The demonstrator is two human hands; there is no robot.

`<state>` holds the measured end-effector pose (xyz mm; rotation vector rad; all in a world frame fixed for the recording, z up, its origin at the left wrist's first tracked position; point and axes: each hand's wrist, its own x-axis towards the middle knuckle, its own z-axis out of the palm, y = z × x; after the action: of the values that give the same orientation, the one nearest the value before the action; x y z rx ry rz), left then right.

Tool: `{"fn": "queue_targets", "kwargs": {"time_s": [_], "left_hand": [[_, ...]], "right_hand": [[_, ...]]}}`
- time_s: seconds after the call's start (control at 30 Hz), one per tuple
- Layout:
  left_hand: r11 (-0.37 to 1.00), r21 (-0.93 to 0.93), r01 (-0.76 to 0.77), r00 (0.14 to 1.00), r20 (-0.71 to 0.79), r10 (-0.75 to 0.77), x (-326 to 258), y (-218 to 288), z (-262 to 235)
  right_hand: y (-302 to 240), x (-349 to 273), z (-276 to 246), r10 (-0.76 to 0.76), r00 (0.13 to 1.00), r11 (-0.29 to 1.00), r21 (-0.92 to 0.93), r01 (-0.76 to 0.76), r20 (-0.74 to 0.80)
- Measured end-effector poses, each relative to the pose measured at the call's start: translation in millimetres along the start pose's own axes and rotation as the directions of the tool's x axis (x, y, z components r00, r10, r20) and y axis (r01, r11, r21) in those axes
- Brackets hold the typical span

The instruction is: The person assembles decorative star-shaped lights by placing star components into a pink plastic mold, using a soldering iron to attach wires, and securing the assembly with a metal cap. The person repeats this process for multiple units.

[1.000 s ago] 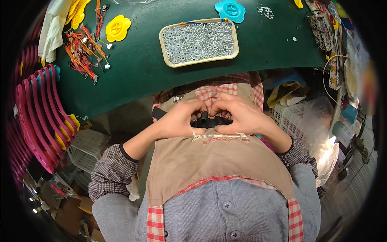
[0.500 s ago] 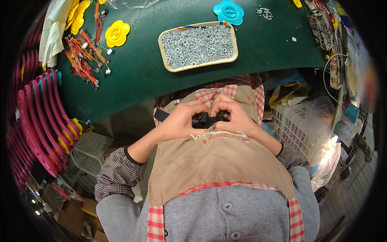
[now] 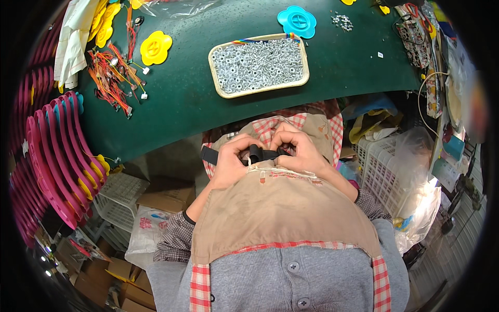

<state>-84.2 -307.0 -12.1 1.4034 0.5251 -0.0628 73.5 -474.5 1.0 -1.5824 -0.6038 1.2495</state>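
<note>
Over my lap, just short of the table's near edge, both hands work a black strap (image 3: 255,154). My left hand (image 3: 231,161) closes round one side of it, fingers curled, and a flat end of the strap sticks out to its left. My right hand (image 3: 300,151) pinches the strap on the other side, thumb and fingers together. Between the hands the black band is folded over upright. Fingertips are partly hidden behind the strap and the bib of the beige apron (image 3: 286,208), whose frayed light cord lies right below the strap.
On the green table (image 3: 176,104) stand a cream tray (image 3: 260,94) full of small metal screws, a blue flower-shaped piece (image 3: 297,22), yellow ones (image 3: 156,48) and tangled red wires (image 3: 109,78). Pink curved parts (image 3: 60,161) are stacked at left; a white crate (image 3: 382,161) stands at right.
My left forearm has drawn in toward my body, and the left hand has turned with the strap. The folded band now stands further left. The right hand has barely moved.
</note>
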Motion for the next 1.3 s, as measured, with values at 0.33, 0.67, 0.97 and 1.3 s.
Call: {"fn": "queue_targets", "kwargs": {"time_s": [0.33,0.67,0.97,1.3], "left_hand": [[0.98,0.186,-0.067,0.997,-0.017,0.071,-7.3,6.5,-2.8],[0.981,0.184,-0.064,0.998,0.01,0.063,-7.7,7.2,-2.6],[0.997,0.068,0.042,0.999,0.016,-0.044,-4.3,5.9,-3.2],[0.998,0.018,0.055,0.998,0.017,-0.055,-0.7,4.4,-3.8]], "right_hand": [[-24.3,8.5,-12.1,-0.053,0.988,0.989,-0.127,0.072,0.145],[-19.8,25.3,-13.7,0.117,0.93,0.993,-0.059,-0.103,0.348],[-13.5,19.1,-13.7,0.136,0.953,0.979,0.109,-0.171,0.27],[-1.3,14.7,-8.5,0.216,0.963,0.846,0.462,-0.266,0.159]]}}
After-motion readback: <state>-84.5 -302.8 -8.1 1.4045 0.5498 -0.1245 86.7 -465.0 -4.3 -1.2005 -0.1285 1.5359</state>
